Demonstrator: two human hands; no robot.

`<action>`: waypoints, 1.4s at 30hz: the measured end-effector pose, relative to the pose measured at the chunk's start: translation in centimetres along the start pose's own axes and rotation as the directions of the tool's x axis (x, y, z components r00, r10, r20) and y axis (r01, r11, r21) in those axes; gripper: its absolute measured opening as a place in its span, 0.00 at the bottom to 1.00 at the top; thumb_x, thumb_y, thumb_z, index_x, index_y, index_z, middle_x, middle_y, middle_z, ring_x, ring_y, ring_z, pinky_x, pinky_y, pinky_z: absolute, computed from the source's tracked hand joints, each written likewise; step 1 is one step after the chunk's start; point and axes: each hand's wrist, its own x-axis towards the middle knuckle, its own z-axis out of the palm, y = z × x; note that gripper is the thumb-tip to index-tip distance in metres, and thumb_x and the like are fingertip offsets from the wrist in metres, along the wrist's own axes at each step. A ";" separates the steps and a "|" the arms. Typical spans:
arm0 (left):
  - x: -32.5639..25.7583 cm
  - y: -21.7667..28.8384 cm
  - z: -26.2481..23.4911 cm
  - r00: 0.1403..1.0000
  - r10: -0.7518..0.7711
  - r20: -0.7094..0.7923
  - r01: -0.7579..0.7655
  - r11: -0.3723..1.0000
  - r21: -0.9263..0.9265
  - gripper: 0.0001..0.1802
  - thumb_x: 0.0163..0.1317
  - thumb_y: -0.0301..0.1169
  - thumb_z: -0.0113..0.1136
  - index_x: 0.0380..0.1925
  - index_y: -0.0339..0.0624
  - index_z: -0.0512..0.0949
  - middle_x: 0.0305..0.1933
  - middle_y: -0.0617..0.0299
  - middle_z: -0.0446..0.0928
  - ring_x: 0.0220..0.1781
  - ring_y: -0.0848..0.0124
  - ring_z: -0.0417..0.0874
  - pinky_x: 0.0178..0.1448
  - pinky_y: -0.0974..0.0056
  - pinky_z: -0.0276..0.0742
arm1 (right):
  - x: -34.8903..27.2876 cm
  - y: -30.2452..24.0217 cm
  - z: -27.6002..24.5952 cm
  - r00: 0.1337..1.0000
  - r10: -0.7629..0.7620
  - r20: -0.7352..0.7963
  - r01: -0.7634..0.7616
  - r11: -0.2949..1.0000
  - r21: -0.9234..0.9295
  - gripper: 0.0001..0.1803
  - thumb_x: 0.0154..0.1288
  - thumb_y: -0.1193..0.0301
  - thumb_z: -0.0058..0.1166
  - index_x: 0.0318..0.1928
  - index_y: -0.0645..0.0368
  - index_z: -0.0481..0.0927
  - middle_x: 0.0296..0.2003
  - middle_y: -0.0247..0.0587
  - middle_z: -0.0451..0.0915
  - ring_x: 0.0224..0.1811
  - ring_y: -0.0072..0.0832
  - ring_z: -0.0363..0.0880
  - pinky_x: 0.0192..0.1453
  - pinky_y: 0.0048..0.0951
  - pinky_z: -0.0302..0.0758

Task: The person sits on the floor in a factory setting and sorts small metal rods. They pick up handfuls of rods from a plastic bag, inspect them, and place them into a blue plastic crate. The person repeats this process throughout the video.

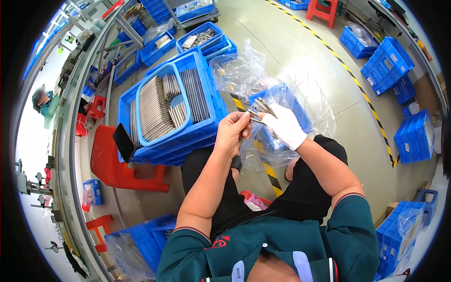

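Note:
A small bundle of slim metal rods [266,107] is gripped in my right hand [284,126], which wears a white glove. My bare left hand [233,131] is closed, thumb against fingers, at the end of one rod beside the bundle. Both hands meet above a blue crate [300,110] lined with clear plastic, partly hidden by them. To the left, a light-blue tray [188,101] sits on stacked blue crates [209,87]. Rows of similar metal rods [155,113] fill it, with darker rods [195,94] packed beside it.
A dark phone [124,143] leans at the stack's near left corner, by a red stool [110,160]. Clear plastic sheeting [242,66] spreads around the lined crate. More blue crates [387,63] stand at right. Another person [43,101] is at far left.

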 end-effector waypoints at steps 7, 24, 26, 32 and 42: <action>-0.2 0.0 0.0 0.930 0.346 -0.122 -0.295 0.903 0.312 0.11 0.65 0.33 0.56 0.31 0.35 0.77 0.19 0.71 0.66 0.18 0.84 0.61 0.22 0.76 0.56 | 0.1 -1.4 -0.9 0.987 0.100 0.130 -0.116 0.986 0.121 0.16 0.61 0.60 0.55 0.29 0.63 0.74 0.19 0.32 0.70 0.22 0.19 0.66 0.26 0.26 0.65; 0.0 0.8 -0.8 0.991 0.129 -0.022 -0.122 0.974 0.193 0.10 0.58 0.34 0.65 0.29 0.39 0.79 0.22 0.73 0.69 0.21 0.84 0.59 0.26 0.75 0.54 | -0.3 -1.4 -0.8 0.986 0.050 0.160 -0.041 0.998 -0.056 0.18 0.60 0.59 0.56 0.31 0.64 0.75 0.21 0.43 0.74 0.24 0.29 0.70 0.31 0.32 0.68; 0.0 0.8 -0.8 0.992 0.126 -0.017 -0.121 0.976 0.180 0.10 0.58 0.34 0.65 0.29 0.38 0.78 0.22 0.73 0.70 0.21 0.84 0.60 0.26 0.75 0.54 | -0.4 -1.2 -0.7 0.990 0.009 0.140 0.002 0.997 -0.075 0.18 0.60 0.59 0.56 0.32 0.64 0.76 0.22 0.44 0.74 0.24 0.30 0.70 0.31 0.32 0.68; -0.2 1.2 -0.9 0.994 0.107 0.002 -0.106 0.976 0.190 0.10 0.58 0.33 0.66 0.28 0.38 0.78 0.22 0.71 0.71 0.21 0.83 0.62 0.27 0.75 0.57 | -0.4 -1.6 -1.0 0.985 -0.055 0.161 0.072 0.992 -0.103 0.17 0.60 0.60 0.56 0.33 0.64 0.76 0.23 0.47 0.74 0.25 0.33 0.71 0.32 0.33 0.69; -0.4 0.8 -0.5 0.982 0.188 0.004 -0.179 0.928 0.327 0.09 0.59 0.33 0.64 0.29 0.37 0.79 0.24 0.71 0.72 0.24 0.83 0.64 0.29 0.75 0.58 | -0.1 -0.8 -0.7 0.986 -0.086 0.141 0.107 0.983 -0.151 0.15 0.61 0.63 0.55 0.36 0.64 0.77 0.24 0.43 0.74 0.26 0.27 0.70 0.33 0.31 0.68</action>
